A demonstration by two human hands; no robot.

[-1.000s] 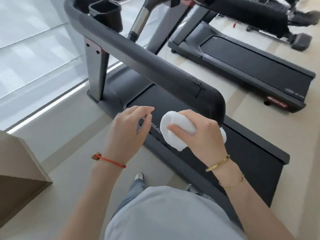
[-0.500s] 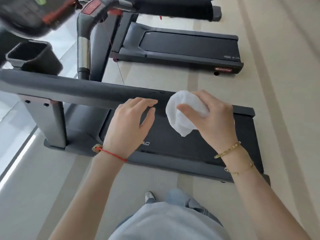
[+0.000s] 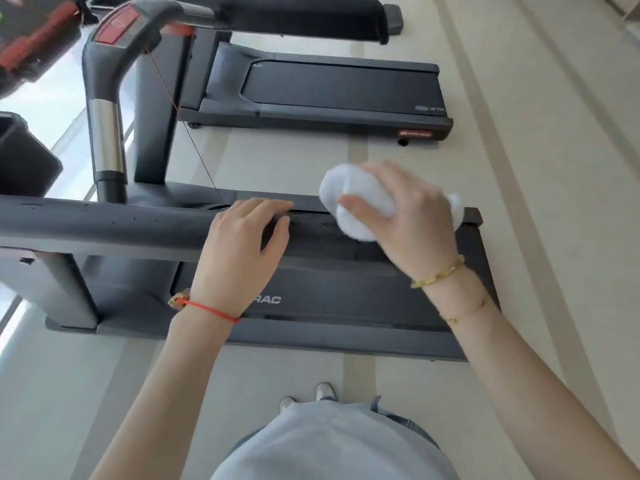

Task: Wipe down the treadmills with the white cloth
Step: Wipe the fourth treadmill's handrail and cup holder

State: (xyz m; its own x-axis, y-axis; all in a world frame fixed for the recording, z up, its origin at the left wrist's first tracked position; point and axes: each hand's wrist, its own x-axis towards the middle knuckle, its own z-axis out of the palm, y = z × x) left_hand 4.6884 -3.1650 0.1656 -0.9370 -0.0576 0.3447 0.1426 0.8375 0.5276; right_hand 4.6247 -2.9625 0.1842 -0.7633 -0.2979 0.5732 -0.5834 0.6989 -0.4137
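Observation:
I stand beside the near treadmill (image 3: 346, 299), a dark grey machine whose long padded handrail (image 3: 104, 223) runs left to right in front of me. My right hand (image 3: 412, 223) grips a bunched white cloth (image 3: 349, 199) and holds it over the right end of that handrail. My left hand (image 3: 242, 247) hovers with loosely spread fingers at the handrail, just left of the cloth, holding nothing. A second treadmill (image 3: 332, 95) lies farther away on the floor.
An upright grip with a red panel (image 3: 117, 26) and a chrome sleeve (image 3: 105, 136) rises at the left. A black cup holder (image 3: 24, 157) sits at the far left edge by the window. Beige floor stretches to the right. My shoes (image 3: 311, 396) stand close to the deck.
The view has swung so the handrail lies level across the frame. My right hand has lifted the cloth up and to the right, onto the rail's end. My left hand keeps its place.

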